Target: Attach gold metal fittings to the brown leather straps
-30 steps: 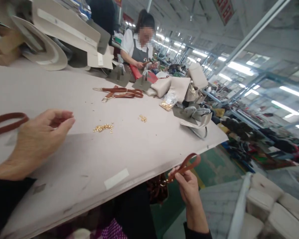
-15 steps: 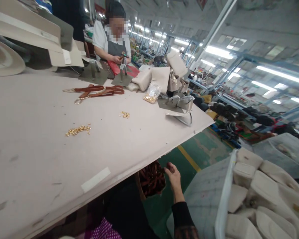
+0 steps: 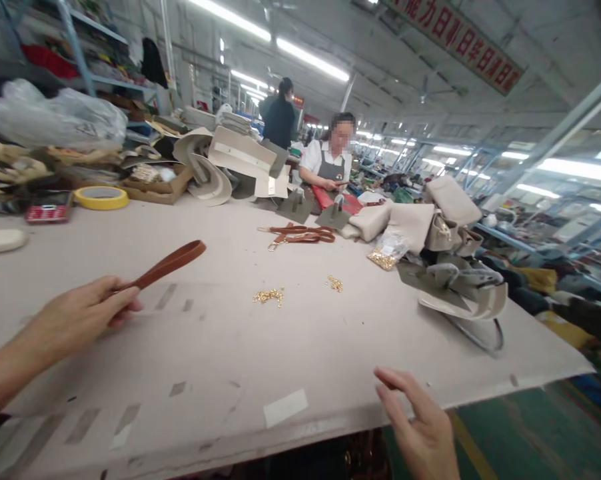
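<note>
My left hand (image 3: 93, 307) is closed on a brown looped leather strap (image 3: 173, 262), whose loop sticks out toward the middle of the table. Above the near table edge at the right, my right hand (image 3: 415, 417) has its thumb and fingers apart, with nothing between them. Two small heaps of gold metal fittings lie on the table: a larger heap (image 3: 268, 296) and a smaller heap (image 3: 335, 284). Behind them rest several brown straps with metal clasps (image 3: 300, 235). Below the table edge, a container of brown straps (image 3: 365, 457) shows in part.
A roll of yellow tape (image 3: 100, 197) and a cardboard tray (image 3: 158, 189) stand at the back left. A bag of gold fittings (image 3: 386, 253) lies beside beige bags (image 3: 410, 227) at the right. A co-worker (image 3: 330, 160) sits across the white table (image 3: 220, 353).
The view has swung left. My right hand has come up from beside the strap container to the table edge, its fingers now apart. My left hand with a strap has come into view.
</note>
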{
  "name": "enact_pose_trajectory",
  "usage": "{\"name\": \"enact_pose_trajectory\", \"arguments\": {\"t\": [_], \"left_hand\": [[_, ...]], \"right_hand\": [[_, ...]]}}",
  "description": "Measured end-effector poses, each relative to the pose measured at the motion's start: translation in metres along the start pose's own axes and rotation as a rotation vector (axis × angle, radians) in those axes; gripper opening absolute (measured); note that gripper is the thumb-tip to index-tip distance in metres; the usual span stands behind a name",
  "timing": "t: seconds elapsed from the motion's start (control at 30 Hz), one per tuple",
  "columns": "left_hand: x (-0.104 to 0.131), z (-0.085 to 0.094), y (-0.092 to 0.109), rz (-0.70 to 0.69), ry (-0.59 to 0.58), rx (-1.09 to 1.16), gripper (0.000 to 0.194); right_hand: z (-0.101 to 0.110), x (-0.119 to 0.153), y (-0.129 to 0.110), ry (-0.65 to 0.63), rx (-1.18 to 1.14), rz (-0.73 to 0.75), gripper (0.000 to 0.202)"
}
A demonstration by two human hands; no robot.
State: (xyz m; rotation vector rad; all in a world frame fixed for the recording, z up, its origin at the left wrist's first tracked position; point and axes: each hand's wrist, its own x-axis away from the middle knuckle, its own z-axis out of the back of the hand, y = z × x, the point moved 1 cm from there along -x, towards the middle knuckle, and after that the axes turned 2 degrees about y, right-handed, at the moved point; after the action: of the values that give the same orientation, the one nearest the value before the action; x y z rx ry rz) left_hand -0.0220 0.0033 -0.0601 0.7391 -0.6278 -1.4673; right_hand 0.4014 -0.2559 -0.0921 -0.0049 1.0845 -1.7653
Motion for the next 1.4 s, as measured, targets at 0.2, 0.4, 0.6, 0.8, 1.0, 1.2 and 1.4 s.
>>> {"name": "enact_pose_trajectory", "arguments": {"t": [0.2, 0.4, 0.6, 0.8, 1.0, 1.2, 1.4], "left_hand": [[0.006, -0.071, 0.066, 0.156, -0.347, 0.841, 0.022], [0.0, -0.118, 0.088, 0.26, -0.453, 1.225, 0.009], [0.003, -0.121, 0.081, 0.354, -0.494, 1.311, 0.013], [0.008, -0.128, 0.077, 0.265, -0.543, 1.309, 0.017], [0.01, -0.135, 0.076, 0.196, -0.54, 1.263, 0.035], [0.018, -0.133, 0.083, 0.004, -0.533, 1.024, 0.042], [0.021, -0.142, 0.083, -0.101, -0.546, 1.027, 0.029]], "right_hand": [[-0.105, -0.06, -0.075, -0.49, 0.132, 0.437, 0.033], [-0.165, -0.078, -0.089, -0.461, 0.402, 0.491, 0.035], [-0.178, -0.083, -0.076, -0.376, 0.222, 0.446, 0.029], [-0.17, -0.097, -0.083, -0.347, -0.375, 0.045, 0.018], [-0.171, -0.105, -0.106, -0.482, -0.754, -0.115, 0.019], [-0.184, -0.099, -0.105, -0.522, -0.946, -0.234, 0.018], [-0.189, -0.099, -0.099, -0.566, -1.036, -0.34, 0.02]]}}
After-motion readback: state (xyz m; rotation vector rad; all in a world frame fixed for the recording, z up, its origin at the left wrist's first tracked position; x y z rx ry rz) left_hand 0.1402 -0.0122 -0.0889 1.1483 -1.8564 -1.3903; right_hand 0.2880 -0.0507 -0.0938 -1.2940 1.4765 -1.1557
